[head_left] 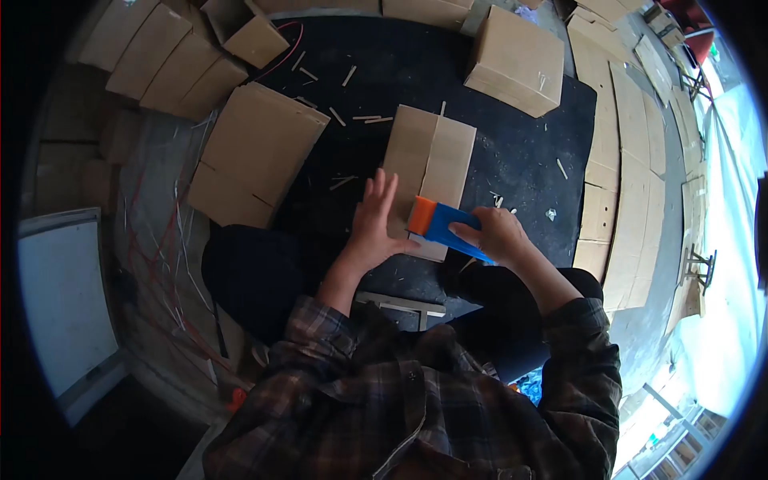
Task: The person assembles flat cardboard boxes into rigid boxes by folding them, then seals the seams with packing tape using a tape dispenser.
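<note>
A closed cardboard box [452,152] lies before me between my knees, with a seam running along its top. My right hand [498,234] is closed around a blue-and-orange hand tool [450,223] shaped like a tape dispenser. The tool's orange end lies over the near part of the box top. My left hand [374,224] is at the box's left side, fingers spread and pointing away from me. Its thumb reaches to the near part of the box, close to the orange end. Nothing is held in this hand.
Dark sheeting [352,48] covers the floor, scattered with several thin sticks [349,76]. A larger carton [258,152] stands left, another box [518,62] at the far right. Flattened cardboard [632,184] lies along the right. A small wooden stool [400,304] is between my legs.
</note>
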{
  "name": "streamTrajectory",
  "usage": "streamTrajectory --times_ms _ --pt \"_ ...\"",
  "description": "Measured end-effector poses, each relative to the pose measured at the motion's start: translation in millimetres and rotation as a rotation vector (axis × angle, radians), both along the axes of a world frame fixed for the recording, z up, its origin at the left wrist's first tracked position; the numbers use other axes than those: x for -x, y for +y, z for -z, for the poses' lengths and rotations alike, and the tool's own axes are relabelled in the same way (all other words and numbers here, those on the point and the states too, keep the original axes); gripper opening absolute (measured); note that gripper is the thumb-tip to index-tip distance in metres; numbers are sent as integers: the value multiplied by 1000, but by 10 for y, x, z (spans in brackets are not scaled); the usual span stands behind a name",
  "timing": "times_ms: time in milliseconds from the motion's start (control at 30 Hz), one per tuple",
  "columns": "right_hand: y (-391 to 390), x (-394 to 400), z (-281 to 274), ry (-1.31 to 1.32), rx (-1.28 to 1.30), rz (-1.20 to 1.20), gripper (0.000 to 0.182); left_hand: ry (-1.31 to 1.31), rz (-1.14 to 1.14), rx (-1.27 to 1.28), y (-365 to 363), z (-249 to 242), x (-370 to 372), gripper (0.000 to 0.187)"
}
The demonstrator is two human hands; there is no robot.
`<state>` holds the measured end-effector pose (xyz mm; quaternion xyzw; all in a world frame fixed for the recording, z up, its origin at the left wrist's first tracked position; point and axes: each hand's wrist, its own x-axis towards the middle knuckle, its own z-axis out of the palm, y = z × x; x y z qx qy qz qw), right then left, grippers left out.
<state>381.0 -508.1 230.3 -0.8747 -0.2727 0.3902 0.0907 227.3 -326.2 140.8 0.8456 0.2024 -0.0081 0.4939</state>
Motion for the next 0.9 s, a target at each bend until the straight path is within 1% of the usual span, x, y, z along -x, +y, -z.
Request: streamTrajectory --times_ms 33,67,100,167,233,300,367,433,567,667,733,767,833,900 --pt "6 -27 13 15 -2 1 53 11 126 -188 -19 -50 -41 113" --pt "7 -38 28 13 -12 6 53 -34 104 -224 -22 48 -40 118" --pt "-12 -40 44 25 -19 -3 54 -34 110 -230 -25 35 -39 118" --pt "-62 -65 52 39 -31 -4 54 -31 71 -127 -32 23 -40 118" --pt "-105 -110 26 129 -113 37 54 -54 73 -126 -18 35 -54 118" --pt "-162 -106 -62 98 -129 -3 53 -70 64 -120 -32 37 -23 118" --pt "-266 -149 -136 61 -151 -34 52 38 47 -147 -27 25 -45 118" --pt "-592 -219 -161 46 -182 14 48 19 47 -143 -24 65 -43 119" --pt "-1259 -423 -90 49 -224 30 46 4 53 -154 -25 89 -38 120" --pt "-1433 -471 34 63 -188 84 44 8 57 -160 -25 105 -36 120" --pt "-1372 -525 115 84 -76 107 48 31 59 -170 -31 82 -45 121" --pt "-1350 -539 180 81 -76 113 48 52 51 -179 -40 73 -53 121" --pt "-1274 -532 362 25 -26 11 54 51 58 -185 -37 71 -61 121" --pt "-1182 -517 507 7 12 -1 56 50 71 -187 -30 79 -52 121"
